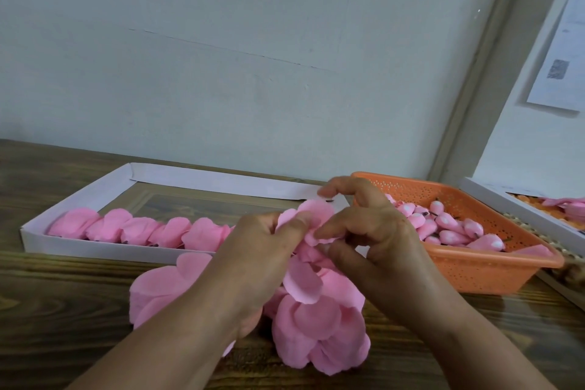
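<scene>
Both grips close on one pink petal flower [311, 215] held just above the desk [63, 310], a little right of the frame's middle. The left grip [259, 241] comes in from the lower left and pinches the flower's left edge between thumb and curled fingers. The right grip [373, 231] comes in from the lower right and pinches the right edge of the front petal between thumb and a fingertip, with its forefinger raised and bent above the flower. A small dark tip [329, 200] shows at the flower's top edge, just under that raised finger.

Below the grips, in the lower middle of the frame, a heap of loose pink petals [316, 326] lies on the wood, partly covered by both wrists.

Left of centre a shallow white cardboard tray [95, 250] rests on the desk, and a row of pink flowers [142, 228] lies side by side along its near wall. To the right, just behind the right grip, stands an orange perforated basket [474, 272] holding pink and white buds [449, 225]. At the right edge of the frame a second white tray [522, 212] sits beside the basket with more pink pieces in it. A printed sheet of paper [563, 51] hangs on the wall in the upper right.
</scene>
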`<state>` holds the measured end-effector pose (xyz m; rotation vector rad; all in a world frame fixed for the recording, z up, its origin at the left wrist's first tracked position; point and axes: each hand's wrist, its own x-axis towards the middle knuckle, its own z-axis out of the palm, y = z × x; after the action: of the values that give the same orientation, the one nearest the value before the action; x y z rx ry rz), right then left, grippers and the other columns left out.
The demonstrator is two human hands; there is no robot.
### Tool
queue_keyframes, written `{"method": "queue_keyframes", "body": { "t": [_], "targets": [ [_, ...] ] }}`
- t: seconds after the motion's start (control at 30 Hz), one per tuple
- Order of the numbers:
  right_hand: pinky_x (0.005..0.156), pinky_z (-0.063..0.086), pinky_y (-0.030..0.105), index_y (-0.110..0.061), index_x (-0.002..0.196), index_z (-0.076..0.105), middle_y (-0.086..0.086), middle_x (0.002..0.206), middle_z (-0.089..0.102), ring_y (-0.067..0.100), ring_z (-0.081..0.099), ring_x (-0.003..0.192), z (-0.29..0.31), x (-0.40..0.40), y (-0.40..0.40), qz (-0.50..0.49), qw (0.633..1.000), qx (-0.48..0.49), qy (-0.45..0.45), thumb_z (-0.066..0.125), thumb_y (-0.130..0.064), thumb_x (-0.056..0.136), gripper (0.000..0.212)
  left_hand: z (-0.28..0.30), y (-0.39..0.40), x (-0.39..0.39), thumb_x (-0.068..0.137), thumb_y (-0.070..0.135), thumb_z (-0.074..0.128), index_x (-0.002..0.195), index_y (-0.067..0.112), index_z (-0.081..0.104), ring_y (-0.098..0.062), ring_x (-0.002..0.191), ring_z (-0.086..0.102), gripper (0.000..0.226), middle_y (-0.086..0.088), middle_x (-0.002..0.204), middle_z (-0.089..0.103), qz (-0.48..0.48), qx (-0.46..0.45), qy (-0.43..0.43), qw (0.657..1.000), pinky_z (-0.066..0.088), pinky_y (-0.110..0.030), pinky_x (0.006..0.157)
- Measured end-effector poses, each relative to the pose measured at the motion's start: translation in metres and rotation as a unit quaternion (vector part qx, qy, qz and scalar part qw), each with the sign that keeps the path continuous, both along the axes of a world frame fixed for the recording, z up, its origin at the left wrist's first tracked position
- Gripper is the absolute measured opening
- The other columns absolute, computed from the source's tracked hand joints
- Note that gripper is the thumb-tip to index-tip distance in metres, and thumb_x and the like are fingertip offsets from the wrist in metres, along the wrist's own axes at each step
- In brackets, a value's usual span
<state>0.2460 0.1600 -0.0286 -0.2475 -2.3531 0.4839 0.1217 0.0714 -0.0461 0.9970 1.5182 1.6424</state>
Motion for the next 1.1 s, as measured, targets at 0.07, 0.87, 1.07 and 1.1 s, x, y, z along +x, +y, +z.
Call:
{"method": "queue_keyframes", "body": {
  "t": [0.07,0.87,1.07,1.1],
  "targets": [
    [0.061,0.051,0.021,-0.017,0.075,0.071,-0.012,0.133,0.043,0.007,0.062,0.072,0.001,0.000,-0.001,-0.009,0.999,-0.038,0.004,0.066,0.010,0.076,0.028,0.001,-0.001,0.000,0.095,0.033,0.051,0.094,0.018,0.073,-0.020,0.084,0.072,0.027,-0.003,0.085,0.076,-0.010,-0.004,0.011,1.000,0.058,-0.035,0.076],
    [0.066,0.050,0.051,-0.013,0.069,0.069,0.019,0.079,0.062,0.043,0.057,0.068,0.002,0.000,0.007,-0.022,0.972,-0.219,0.078,0.072,0.006,0.073,0.020,-0.003,-0.001,-0.004,0.075,0.020,0.072,0.098,0.013,0.074,-0.024,0.093,0.071,0.024,-0.009,0.094,0.075,-0.086,-0.001,-0.060,0.994,0.057,-0.035,0.082],
    [0.058,0.051,0.033,-0.019,0.068,0.068,0.004,0.071,0.063,0.017,0.054,0.058,0.000,-0.002,0.004,-0.037,0.978,-0.195,0.062,0.073,0.001,0.074,0.021,-0.005,0.002,-0.001,0.082,0.013,0.069,0.102,0.020,0.072,-0.016,0.086,0.072,0.021,0.001,0.089,0.076,-0.035,-0.023,-0.039,0.998,0.056,-0.032,0.079],
    [0.058,0.051,0.037,-0.019,0.071,0.069,0.000,0.069,0.063,0.017,0.054,0.058,0.000,-0.001,0.004,-0.038,0.978,-0.197,0.056,0.073,0.001,0.075,0.021,-0.005,0.001,-0.001,0.083,0.014,0.068,0.101,0.019,0.073,-0.016,0.087,0.072,0.019,0.000,0.089,0.076,-0.036,-0.025,-0.039,0.998,0.055,-0.033,0.081]
  ]
}}
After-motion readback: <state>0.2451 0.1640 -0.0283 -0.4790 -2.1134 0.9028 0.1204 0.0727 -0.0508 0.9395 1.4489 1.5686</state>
